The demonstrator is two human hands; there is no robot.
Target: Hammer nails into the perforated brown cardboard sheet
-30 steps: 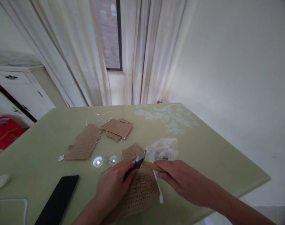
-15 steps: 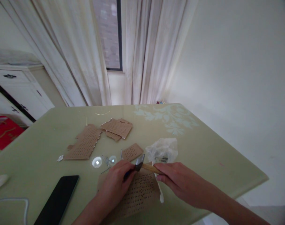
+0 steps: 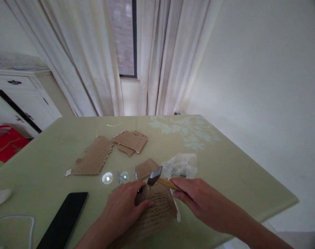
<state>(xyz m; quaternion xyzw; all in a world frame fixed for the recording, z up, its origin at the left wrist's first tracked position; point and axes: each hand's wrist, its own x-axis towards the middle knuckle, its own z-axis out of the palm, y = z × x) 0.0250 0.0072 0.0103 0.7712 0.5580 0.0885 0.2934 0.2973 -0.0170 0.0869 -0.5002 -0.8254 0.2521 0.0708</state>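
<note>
My right hand [image 3: 196, 193] is closed round the wooden handle of a small hammer [image 3: 170, 184]. The hammer's metal head hangs just above a thin nail [image 3: 149, 187] standing in a sheet of brown cardboard [image 3: 160, 211] punched with rows of holes. My left hand [image 3: 123, 205] lies on the left part of that sheet, thumb spread away from the fingers. By its fingertips is a small dark object [image 3: 140, 190], mostly hidden, whose kind I cannot make out.
Several nails [image 3: 118, 176] lie near two clear discs [image 3: 107, 178]. Beyond are a small perforated cardboard piece [image 3: 146, 168], larger ones [image 3: 95, 157] and a plastic bag [image 3: 183, 164]. At left are a black phone [image 3: 64, 219], a white cable [image 3: 31, 224] and a white mouse [image 3: 0, 198].
The hammer head has risen slightly. My left thumb has come away from beside the nail and lowered onto the cardboard, so the upright nail now shows.
</note>
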